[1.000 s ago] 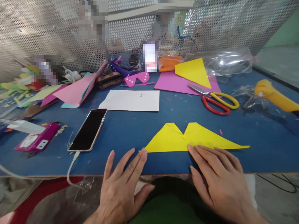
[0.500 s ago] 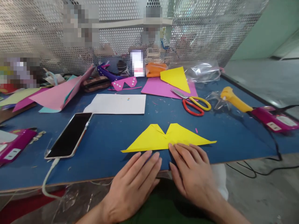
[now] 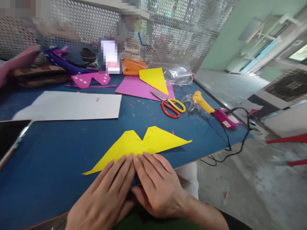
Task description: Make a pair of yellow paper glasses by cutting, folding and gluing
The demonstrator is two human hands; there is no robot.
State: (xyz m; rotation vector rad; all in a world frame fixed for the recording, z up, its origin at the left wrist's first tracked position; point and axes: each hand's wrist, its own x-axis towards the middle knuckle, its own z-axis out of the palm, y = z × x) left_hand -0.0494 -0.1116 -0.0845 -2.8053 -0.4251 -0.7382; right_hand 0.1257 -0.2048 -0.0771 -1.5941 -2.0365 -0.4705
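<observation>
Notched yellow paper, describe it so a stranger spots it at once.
On the blue table, come nearer than the scissors. There lies the notched yellow paper, pointed at both ends; its V notch sets it apart from the yellow sheet farther back.

Craft workspace, by scissors [image 3: 165,99], glue gun [image 3: 203,103] and pink sheet [image 3: 136,87].

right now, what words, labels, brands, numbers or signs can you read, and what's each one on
No text can be read.
Lit screen at the back: pixelated, unreadable.
White card: a coloured mark, too small to make out.
Magenta box: pale patches, too blurred to read.
</observation>
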